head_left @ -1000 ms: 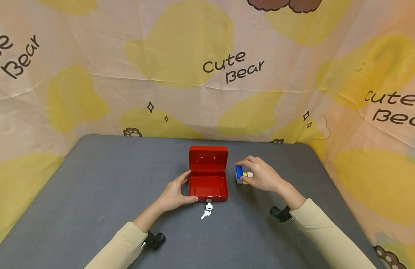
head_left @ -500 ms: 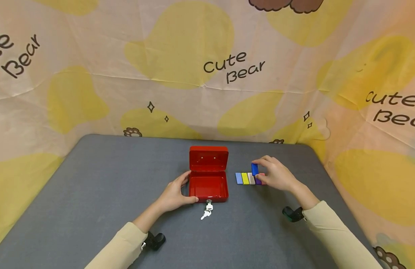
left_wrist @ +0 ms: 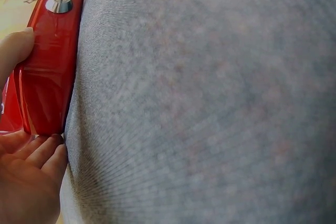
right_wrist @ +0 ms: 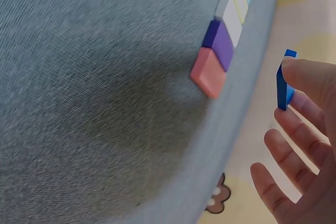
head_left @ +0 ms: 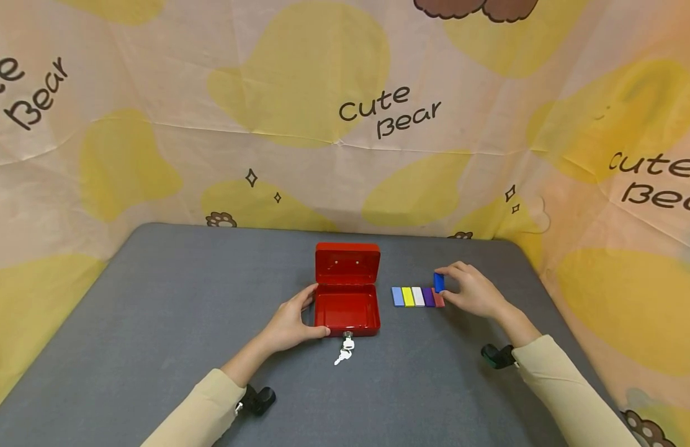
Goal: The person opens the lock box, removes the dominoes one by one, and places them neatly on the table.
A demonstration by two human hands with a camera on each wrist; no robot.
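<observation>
A red cash box [head_left: 347, 313] stands with its lid up at the middle of the table, a key in its front lock. My left hand [head_left: 291, 320] holds its left side, thumb at the front corner; the left wrist view has the fingers [left_wrist: 44, 153] against the end wall. Between thumb and fingers, my right hand [head_left: 473, 292] pinches a flat blue block [head_left: 439, 282] on end, raised above the right end of a row. That row, right of the box, runs light blue [head_left: 398, 297], yellow [head_left: 407, 297], white [head_left: 417, 297], purple [head_left: 428, 297] and pink block [head_left: 439, 299].
Two keys [head_left: 345, 351] on a ring hang at the box's front and lie on the grey cloth-covered table [head_left: 155, 323]. A printed curtain [head_left: 300, 93] encloses the back and sides. Each wrist wears a black camera [head_left: 258, 400].
My right hand has moved right along the row with the blue block, from the light blue end to above the pink one. My left hand stays on the cash box.
</observation>
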